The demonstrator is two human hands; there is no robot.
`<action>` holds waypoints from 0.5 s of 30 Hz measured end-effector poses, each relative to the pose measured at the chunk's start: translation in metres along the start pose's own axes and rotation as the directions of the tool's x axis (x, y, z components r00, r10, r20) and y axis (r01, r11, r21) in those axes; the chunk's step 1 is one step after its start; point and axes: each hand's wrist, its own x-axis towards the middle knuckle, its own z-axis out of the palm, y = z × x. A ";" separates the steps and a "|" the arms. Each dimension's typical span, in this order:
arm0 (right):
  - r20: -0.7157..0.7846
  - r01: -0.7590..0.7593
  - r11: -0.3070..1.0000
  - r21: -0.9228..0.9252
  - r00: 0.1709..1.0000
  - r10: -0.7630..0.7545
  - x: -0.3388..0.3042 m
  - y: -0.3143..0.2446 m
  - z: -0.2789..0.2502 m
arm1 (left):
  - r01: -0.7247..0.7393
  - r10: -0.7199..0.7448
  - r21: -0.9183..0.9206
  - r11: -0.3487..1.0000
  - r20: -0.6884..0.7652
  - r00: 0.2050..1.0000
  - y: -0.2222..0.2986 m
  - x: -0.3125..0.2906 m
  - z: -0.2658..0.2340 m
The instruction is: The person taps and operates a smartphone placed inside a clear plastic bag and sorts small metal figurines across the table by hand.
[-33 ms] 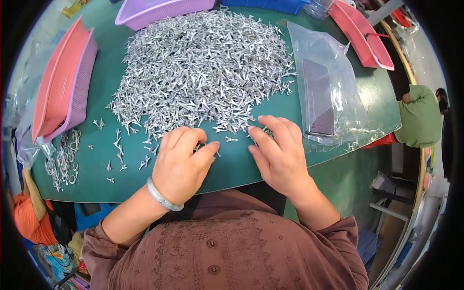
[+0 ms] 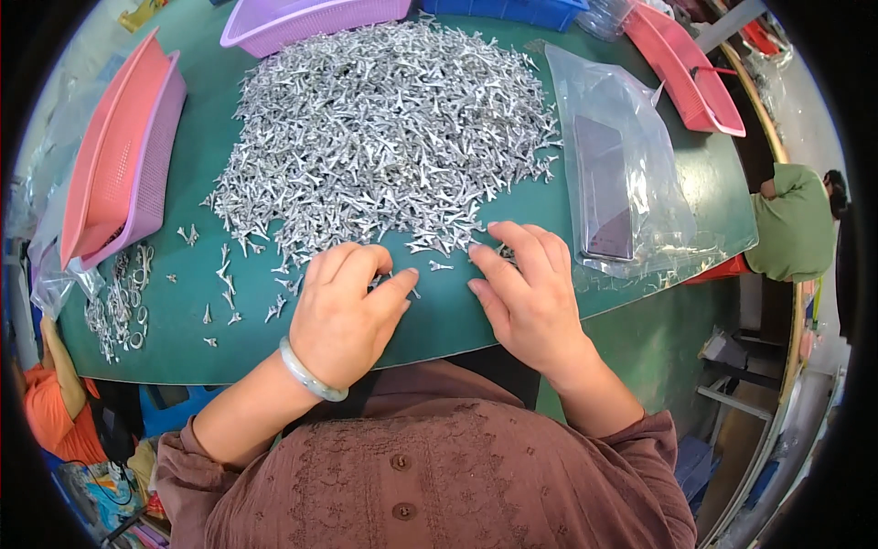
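A wide heap of small silver tower-shaped metal charms [image 2: 393, 137] covers the middle of the green table. At its near edge, my left hand [image 2: 340, 316], a pale bangle [image 2: 309, 371] on its wrist, rests with fingers curled and thumb apart. A few charms show beside that thumb; the fingertips are partly hidden. My right hand [image 2: 530, 297] is across from it, its fingers bent and spread from the thumb. More charms show behind its index finger. One loose charm [image 2: 440, 266] lies between the hands, touching neither.
Pink and purple baskets [image 2: 110, 151] stand at the left, beside a bunch of metal rings and chains [image 2: 119, 306]. Far back are a purple basket [image 2: 311, 23] and a blue crate [image 2: 503, 11]. A clear plastic bag [image 2: 654, 174] covers a dark phone-like slab [image 2: 604, 183]. Other people sit at both sides.
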 end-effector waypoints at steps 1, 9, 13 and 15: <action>0.015 0.017 1.000 -0.024 1.000 -0.016 -0.003 0.004 0.005 | 0.022 -0.021 -0.015 1.000 0.024 0.999 0.000 0.000 -0.001; -0.012 0.021 0.999 0.042 1.000 -0.021 0.005 -0.010 0.009 | 0.005 -0.005 -0.003 1.000 0.001 1.000 -0.003 -0.002 -0.005; -0.001 0.048 0.999 -0.009 0.999 -0.048 0.012 -0.013 0.015 | 0.001 -0.001 -0.003 1.000 -0.019 1.000 -0.006 -0.006 -0.003; 0.012 0.077 0.997 -0.009 0.997 -0.077 0.011 -0.013 0.015 | 0.015 -0.014 0.009 1.000 -0.030 0.999 -0.006 -0.009 -0.002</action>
